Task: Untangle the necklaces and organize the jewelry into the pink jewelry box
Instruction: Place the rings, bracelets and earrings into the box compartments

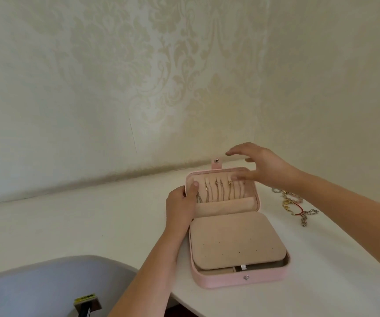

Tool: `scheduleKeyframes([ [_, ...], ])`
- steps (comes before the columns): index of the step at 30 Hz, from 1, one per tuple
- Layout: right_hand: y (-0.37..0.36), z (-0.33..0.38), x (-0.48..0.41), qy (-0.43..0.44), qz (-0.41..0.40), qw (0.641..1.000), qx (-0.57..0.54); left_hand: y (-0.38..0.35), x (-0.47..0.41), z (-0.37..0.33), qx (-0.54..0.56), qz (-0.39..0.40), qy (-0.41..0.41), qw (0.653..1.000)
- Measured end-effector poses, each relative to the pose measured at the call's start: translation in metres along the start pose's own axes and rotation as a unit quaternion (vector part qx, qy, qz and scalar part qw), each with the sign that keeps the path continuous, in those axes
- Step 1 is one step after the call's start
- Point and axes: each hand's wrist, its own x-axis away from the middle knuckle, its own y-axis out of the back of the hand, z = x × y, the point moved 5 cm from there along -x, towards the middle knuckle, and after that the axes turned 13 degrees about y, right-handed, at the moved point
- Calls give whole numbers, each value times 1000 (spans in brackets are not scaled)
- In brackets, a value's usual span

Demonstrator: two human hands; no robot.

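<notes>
Surface: a white, round-edged table (93, 213) is standing against a cream damask-papered wall (138, 76).
Box: the pink jewelry box (239, 281) is sitting open on the table, with its velvet-lined lid (221, 208) upright.
Necklaces (218, 193): thin chains are hanging inside the lid.
Left hand (180, 207): gripping the lid's left edge.
Right hand (260, 165): hovering at the lid's top, fingers spread, holding nothing.
Loose jewelry (294, 204): lying heaped right of the box.

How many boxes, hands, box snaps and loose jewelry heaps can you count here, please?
Box: 1
Left hand and right hand: 2
Snaps: 2
Jewelry heap: 1
Total: 6
</notes>
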Motion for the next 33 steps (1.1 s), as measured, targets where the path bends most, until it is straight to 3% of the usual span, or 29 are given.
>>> scheduleKeyframes([
  [2,-3,17,12,24,54,997,41,0,-4,2,-1,-6,8,1000],
  [7,-30,35,64,1,266,964,24,3,-8,5,13,-23,14,1000],
  [11,-37,38,82,-16,314,949,9,2,-8,4,37,-18,12,999],
  [14,-37,47,82,1,324,943,78,1,-4,5,85,14,41,995],
  [18,-30,59,77,48,274,952,131,4,1,2,130,53,59,988],
  [21,-1,53,63,30,96,993,68,0,-2,1,176,73,88,978],
  [24,17,32,45,-42,-18,999,28,-5,2,1,270,111,140,946],
  [30,14,-21,21,-180,-17,982,45,-10,3,3,209,171,78,960],
  [33,23,-46,26,-235,25,969,66,-9,0,9,177,129,70,973],
])
